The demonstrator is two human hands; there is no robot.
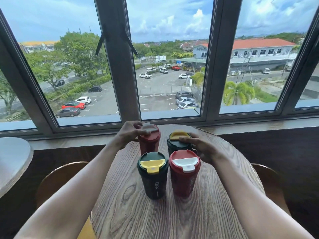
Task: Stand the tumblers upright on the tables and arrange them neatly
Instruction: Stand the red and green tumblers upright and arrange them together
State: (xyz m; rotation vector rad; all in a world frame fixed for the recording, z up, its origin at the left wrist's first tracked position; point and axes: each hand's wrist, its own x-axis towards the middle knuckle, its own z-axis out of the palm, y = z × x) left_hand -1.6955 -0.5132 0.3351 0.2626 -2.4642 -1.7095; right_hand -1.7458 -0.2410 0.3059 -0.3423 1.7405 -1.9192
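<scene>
While four tumblers stand centred (table [172, 218] edges clear), left hand [128, 133] grips red tumbler [149, 140], right hand [202, 146] green tumbler [177, 141].

Bright daylight through the window [165, 57] — wide-angle bowing, edges stretched.

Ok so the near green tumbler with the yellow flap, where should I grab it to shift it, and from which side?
Probably grip the near green tumbler around its upper body, just under the lid, coming from its left. It stands upright, the near red tumbler crowds its right side, and the left hand is on that free side. The flap looks a poor hold.
</scene>
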